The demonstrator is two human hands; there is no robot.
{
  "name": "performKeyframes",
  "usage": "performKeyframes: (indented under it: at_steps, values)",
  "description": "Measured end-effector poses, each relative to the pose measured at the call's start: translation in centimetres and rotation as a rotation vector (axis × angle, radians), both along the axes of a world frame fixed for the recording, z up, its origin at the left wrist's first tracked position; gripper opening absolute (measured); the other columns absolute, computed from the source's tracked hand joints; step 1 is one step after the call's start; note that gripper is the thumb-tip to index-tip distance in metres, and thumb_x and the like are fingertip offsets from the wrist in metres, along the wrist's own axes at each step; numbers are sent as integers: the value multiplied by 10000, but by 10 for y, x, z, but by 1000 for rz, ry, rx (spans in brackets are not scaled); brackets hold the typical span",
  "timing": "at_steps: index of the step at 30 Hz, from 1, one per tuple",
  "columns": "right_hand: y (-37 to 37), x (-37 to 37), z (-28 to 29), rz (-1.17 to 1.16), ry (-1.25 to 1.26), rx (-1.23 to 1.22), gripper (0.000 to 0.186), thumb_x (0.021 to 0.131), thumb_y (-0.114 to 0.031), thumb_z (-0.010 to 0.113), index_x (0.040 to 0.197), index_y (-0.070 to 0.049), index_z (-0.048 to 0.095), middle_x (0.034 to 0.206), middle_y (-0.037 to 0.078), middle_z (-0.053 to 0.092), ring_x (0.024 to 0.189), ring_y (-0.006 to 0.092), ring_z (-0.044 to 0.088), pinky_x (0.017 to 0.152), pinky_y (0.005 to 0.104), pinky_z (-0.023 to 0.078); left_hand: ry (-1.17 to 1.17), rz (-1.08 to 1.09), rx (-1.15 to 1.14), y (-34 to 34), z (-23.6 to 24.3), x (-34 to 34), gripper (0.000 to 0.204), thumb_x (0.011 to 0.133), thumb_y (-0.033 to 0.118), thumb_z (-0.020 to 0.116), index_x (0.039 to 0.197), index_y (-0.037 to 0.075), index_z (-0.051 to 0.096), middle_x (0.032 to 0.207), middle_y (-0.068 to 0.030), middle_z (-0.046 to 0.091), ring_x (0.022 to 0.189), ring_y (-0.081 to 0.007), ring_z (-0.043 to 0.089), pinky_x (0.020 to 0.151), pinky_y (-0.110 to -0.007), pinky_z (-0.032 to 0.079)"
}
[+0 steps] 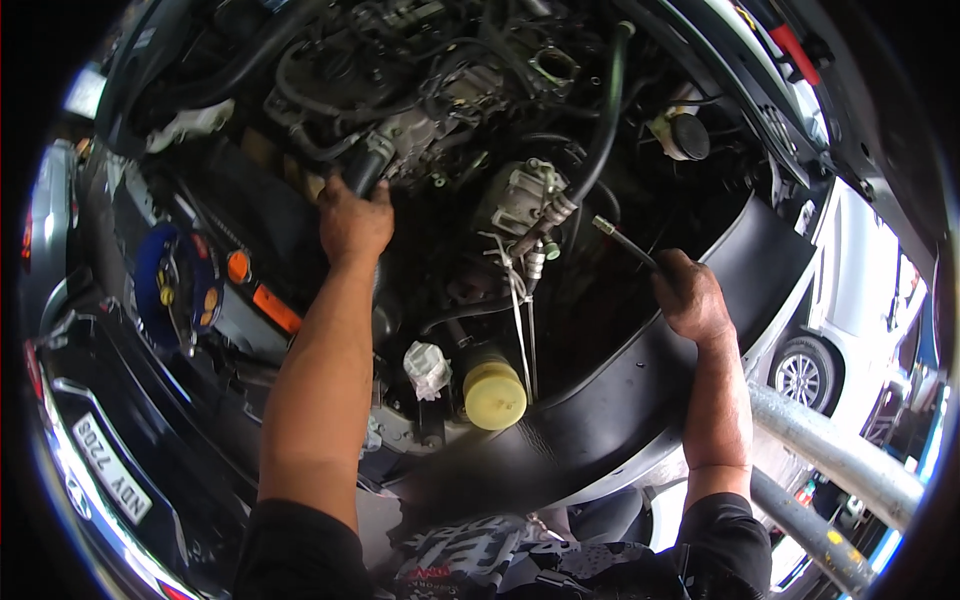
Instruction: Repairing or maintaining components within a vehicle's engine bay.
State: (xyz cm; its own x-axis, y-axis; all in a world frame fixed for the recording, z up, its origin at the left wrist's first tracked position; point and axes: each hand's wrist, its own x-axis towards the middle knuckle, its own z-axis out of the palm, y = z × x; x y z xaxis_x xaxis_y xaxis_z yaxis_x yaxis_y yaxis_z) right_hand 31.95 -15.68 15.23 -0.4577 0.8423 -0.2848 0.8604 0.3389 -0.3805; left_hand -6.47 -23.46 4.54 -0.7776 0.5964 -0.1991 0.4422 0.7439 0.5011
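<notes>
In the open engine bay, my left hand [355, 220] has its fingers closed round a thick black hose [375, 158] below a clamped metal fitting. My right hand [688, 298] grips a slim metal rod tool [630, 242] with a short fitting at its end, held in the dark gap right of a silvery component [515, 195]. Below that component hang white straps [515, 310] and a thin hose or rod. The engine [340, 80], with its hoses and wires, fills the top of the view.
A black fender cover [590, 420] lines the near and right edge, beside a yellow cap [495, 395] and a white wrapped bundle [427, 370]. A blue round object [175, 290] lies at left. Large metal pipes [840, 440] stand at lower right; a white car [850, 290] is beyond.
</notes>
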Motion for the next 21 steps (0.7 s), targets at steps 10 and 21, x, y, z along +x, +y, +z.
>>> performKeyframes:
  at_steps: [10,21]
  values:
    - [-3,6,-11,142,307,328,191,894,-108,496,1024,16,560,838,200,613,722,326,608,665,381,474,88,-46,348,-51,28,40,837,736,352,729,1377,30,297,1332,-268,379,1240,-428,357,1043,-515,281]
    - [-132,-218,28,599,652,-267,282,856,-6,556,1135,-13,510,875,134,585,734,193,575,649,305,468,426,512,343,-259,-6,8,702,838,353,597,1341,-39,303,1318,-312,344,1205,-477,345,1024,-556,257]
